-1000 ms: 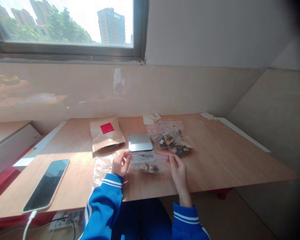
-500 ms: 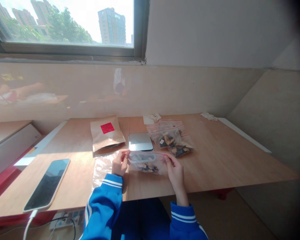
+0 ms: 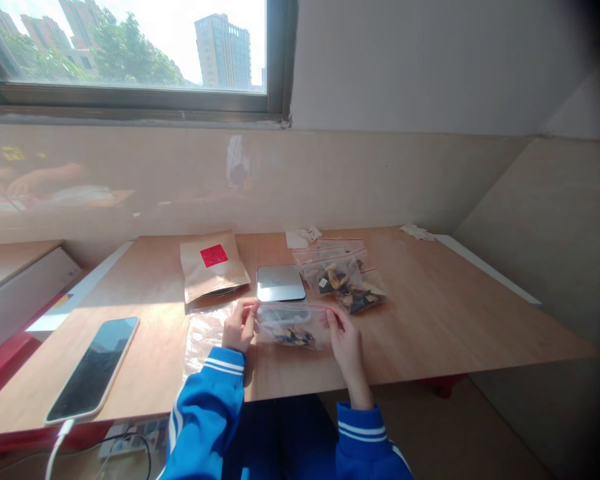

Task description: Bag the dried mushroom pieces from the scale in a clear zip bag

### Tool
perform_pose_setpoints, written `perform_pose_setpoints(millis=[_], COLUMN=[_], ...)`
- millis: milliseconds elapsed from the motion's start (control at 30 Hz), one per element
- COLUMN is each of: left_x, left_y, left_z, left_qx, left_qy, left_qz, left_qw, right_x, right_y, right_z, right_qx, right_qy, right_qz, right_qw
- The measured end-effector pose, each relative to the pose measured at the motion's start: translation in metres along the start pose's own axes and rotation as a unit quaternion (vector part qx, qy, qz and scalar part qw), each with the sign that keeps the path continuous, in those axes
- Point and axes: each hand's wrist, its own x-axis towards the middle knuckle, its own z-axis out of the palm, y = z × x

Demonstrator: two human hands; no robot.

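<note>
A clear zip bag [image 3: 294, 333] with dark and tan dried pieces inside is held up by its top corners near the table's front edge. My left hand [image 3: 239, 327] pinches its left corner. At the right corner, my right hand [image 3: 346, 339] has thumb and fingers closed on the bag's red-lined top edge. Just behind the bag lies a small silver flat scale [image 3: 281, 283]. Clear plastic bags [image 3: 209, 337], seemingly without contents, lie under and left of my left hand.
Several filled zip bags [image 3: 343, 273] lie right of the scale. A brown paper pouch [image 3: 215, 267] with a red label stands left of it. A cabled phone [image 3: 95, 370] rests at front left. Crumpled white scraps [image 3: 417, 232] lie at the back.
My right hand has shifted slightly left along the bag's top edge. The left hand keeps its pinch, and the bag stays in nearly the same place.
</note>
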Motion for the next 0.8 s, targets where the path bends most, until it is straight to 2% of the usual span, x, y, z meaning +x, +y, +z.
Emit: perform_pose_setpoints(millis=[367, 667, 800], left_x=[-0.001, -0.002, -0.002], left_y=[-0.006, 0.006, 0.01], left_z=[0.0, -0.001, -0.001], left_qx=[0.067, 0.015, -0.003], left_qy=[0.013, 0.004, -0.008], left_qz=[0.031, -0.009, -0.001], left_qw=[0.997, 1.0, 1.0], right_x=[-0.004, -0.006, -0.007], right_y=[-0.002, -0.006, -0.011], right_z=[0.007, 0.013, 0.013], right_qx=[-0.065, 0.044, 0.069], right_qy=[0.022, -0.013, -0.023], right_qz=[-0.032, -0.003, -0.002], right_qw=[0.997, 0.999, 0.997])
